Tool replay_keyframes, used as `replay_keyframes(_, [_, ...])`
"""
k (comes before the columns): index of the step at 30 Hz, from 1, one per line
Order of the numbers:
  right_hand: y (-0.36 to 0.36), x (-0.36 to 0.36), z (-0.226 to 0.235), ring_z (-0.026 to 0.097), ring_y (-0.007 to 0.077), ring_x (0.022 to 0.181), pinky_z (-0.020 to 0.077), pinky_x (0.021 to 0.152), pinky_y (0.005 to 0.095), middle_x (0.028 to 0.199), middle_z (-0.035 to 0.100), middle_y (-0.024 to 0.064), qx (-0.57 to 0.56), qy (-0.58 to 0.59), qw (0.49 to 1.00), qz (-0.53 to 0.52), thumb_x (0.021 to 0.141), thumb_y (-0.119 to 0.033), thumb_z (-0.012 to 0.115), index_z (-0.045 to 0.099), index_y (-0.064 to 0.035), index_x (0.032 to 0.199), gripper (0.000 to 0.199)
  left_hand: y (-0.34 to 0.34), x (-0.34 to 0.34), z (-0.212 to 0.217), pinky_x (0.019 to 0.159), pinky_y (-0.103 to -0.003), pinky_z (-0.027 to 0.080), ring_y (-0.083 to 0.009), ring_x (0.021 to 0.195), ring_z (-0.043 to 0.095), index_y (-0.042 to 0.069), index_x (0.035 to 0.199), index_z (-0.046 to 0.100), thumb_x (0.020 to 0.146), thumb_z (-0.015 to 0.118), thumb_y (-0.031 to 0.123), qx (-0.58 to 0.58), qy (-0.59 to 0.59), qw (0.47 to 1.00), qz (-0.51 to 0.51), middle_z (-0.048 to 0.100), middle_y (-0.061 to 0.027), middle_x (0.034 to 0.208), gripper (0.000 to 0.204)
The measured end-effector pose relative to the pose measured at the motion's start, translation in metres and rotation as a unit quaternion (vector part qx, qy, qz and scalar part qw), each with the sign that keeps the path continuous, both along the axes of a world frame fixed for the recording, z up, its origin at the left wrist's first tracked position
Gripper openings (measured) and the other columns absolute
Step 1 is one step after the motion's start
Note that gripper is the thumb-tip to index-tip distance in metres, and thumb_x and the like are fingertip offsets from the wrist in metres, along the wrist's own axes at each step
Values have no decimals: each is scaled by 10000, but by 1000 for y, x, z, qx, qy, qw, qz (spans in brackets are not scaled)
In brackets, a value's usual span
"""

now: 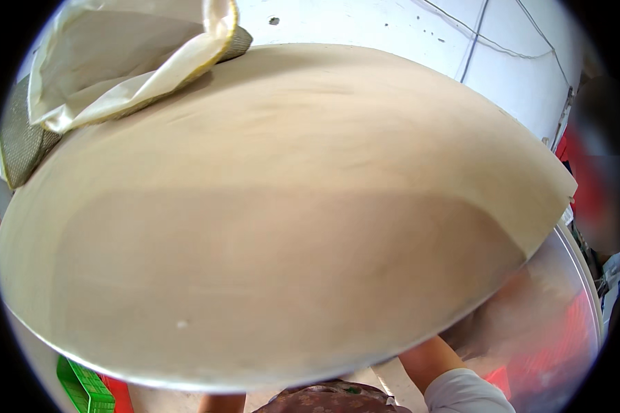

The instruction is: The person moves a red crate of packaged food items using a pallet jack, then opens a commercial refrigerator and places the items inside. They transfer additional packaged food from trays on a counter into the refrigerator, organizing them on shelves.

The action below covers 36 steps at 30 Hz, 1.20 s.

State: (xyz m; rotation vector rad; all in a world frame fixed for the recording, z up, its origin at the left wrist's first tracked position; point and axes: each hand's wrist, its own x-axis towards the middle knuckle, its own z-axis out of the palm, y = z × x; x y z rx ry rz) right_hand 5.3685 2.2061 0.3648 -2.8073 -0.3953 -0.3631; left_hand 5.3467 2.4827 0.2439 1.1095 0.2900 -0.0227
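Observation:
A wide tan tabletop or board (289,268) fills most of the view, its near edge curving above my body. My right forearm (430,361), in a pale sleeve (467,392), reaches up to the underside of that edge at lower right. The board hides my right hand and its fingers. Only a small patch of my left arm (222,403) shows at the bottom, just below the same edge; its fingers are hidden too. Whether either hand holds anything cannot be seen. A small pale speck (182,323) lies on the near part of the surface.
An open whitish sack (127,62) with yellow edging rests at the far left of the board. Behind stands a white wall (365,24) with cables. A shiny metal surface (537,323) lies at right, a green crate (86,385) at lower left.

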Motion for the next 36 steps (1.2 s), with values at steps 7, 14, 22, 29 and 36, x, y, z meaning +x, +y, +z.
replay_keyframes(7, [40,-4,-17,518,275,1041,399,879,454,1092,543,193,-74,-124,989,24,768,-137,604,514,-103,1172,415,-1,-6,13,569,-311,520,-174,711,568,48,1217,334,843,596,222,62,6,996,65,521,-95,949,489])
replay_keyframes(14, [18,-111,-33,404,426,1138,359,948,455,1286,349,284,197,-103,964,-148,769,-153,589,392,-95,1292,562,-68,-94,54,713,-330,503,-203,895,512,33,1286,221,837,602,132,300,-147,937,105,396,-141,1129,597])
replay_keyframes(22, [11,-448,-125,489,373,1015,415,868,426,1117,496,221,268,-36,893,-359,707,-48,548,435,-8,1204,510,-92,-252,47,758,-357,458,-245,855,512,-19,1225,338,841,533,13,379,-224,885,-150,345,-167,1158,432])
replay_keyframes(29, [91,-698,-199,551,419,867,466,742,471,1009,505,274,296,150,583,-742,730,-118,537,384,8,1181,493,-124,-359,53,800,-324,438,-215,900,498,-15,1217,344,868,503,46,366,-253,787,-428,337,-150,1178,388])
replay_keyframes(36, [234,-895,-268,542,393,1021,462,852,431,1078,532,298,440,187,182,-859,744,-155,523,430,38,1131,442,-192,-485,23,788,-302,433,-180,882,490,-12,1186,379,846,539,94,312,-332,617,-641,349,-136,1160,391])
